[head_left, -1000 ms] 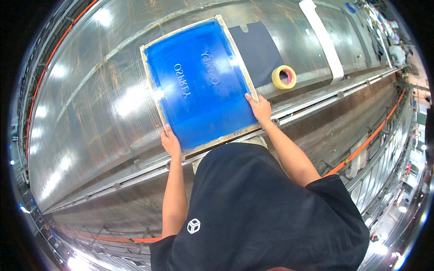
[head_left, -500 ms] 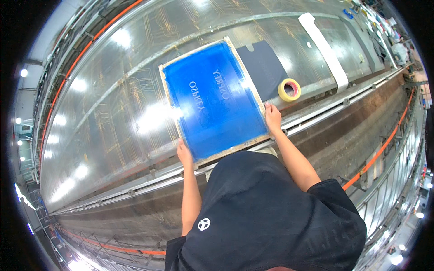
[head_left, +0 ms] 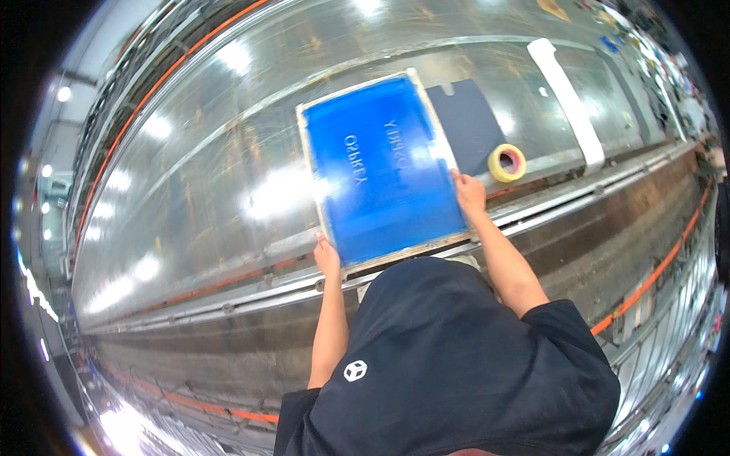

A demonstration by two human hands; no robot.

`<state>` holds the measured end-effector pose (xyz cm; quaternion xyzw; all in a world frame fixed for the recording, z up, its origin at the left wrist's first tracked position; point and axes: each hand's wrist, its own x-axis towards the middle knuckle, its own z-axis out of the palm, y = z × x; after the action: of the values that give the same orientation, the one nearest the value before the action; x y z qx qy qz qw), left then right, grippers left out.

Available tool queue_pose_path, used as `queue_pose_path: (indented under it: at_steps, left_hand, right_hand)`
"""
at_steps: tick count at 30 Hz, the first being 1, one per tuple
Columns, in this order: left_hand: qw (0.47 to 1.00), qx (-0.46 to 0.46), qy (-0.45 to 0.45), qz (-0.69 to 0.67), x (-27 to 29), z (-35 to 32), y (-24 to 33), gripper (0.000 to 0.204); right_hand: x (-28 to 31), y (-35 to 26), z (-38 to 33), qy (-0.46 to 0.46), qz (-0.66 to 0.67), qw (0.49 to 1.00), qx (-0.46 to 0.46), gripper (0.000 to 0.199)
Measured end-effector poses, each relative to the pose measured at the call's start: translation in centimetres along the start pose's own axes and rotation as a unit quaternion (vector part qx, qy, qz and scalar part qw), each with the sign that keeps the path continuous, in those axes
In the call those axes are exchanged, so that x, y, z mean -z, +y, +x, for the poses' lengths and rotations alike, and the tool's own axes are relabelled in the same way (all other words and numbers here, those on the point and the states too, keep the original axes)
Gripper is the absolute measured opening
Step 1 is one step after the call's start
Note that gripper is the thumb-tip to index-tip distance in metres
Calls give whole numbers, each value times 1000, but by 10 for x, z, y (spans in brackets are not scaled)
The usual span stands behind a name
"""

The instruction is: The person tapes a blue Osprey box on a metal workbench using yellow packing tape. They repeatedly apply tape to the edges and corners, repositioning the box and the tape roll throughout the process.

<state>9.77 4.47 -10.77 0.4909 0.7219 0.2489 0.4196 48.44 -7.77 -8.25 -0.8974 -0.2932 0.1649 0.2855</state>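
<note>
Person: a dark short-sleeved shirt (head_left: 449, 365) fills the lower middle of the view, nearer than the screen frame; both bare forearms reach up from it to that frame.
Left hand: the left hand (head_left: 327, 257) is closed on the near left corner of the screen frame, fingers wrapped over the wooden edge.
Right hand: the right hand (head_left: 469, 194) grips the right side bar of the screen frame, near its lower end, thumb lying on the wood.
Screen frame: a rectangular printing screen frame (head_left: 380, 171) with a pale wooden border and a blue mesh lies flat on the table, tilted so its far end leans left; pale mirrored lettering shows in the mesh.
Rails: metal rails (head_left: 251, 285) with an orange strip run along the table edge, just below the screen frame's near bar.
Table: a long glossy table (head_left: 190, 175) carries the screen frame and reflects ceiling lights.
Dark fabric: a dark cut fabric piece (head_left: 471, 121) lies flat just right of the screen frame's far half.
Tape roll: a yellow tape roll (head_left: 507, 163) lies right of the screen frame, just beside the dark fabric.
White strip: a long white strip (head_left: 566, 102) lies beyond the tape roll, well right of the screen frame.
</note>
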Motion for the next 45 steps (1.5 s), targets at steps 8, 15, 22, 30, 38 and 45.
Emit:
queue_pose_path:
  at_steps: [8, 15, 22, 30, 38, 45]
  left_hand:
    - [999, -16, -15, 37, 6, 4, -7, 67]
    - [982, -1, -97, -161, 12, 13, -1, 71]
    - [990, -60, 54, -113, 35, 22, 62, 66]
    - [887, -384, 248, -62, 171, -9, 283, 54]
    - [651, -548, 449, 272, 307, -10, 343, 42]
    - [580, -609, 528, 121, 296, -68, 389, 56]
  right_hand:
    - [3, 11, -3, -4, 39, 999, -34, 67]
    - [1, 8, -5, -11, 102, 995, 13, 70]
    - [28, -54, -23, 12, 230, 973, 3, 52]
    - [243, -298, -5, 311, 91, 762, 561, 50]
    - [361, -450, -9, 235, -157, 573, 769, 89]
    - [307, -418, 43, 263, -86, 695, 664, 60]
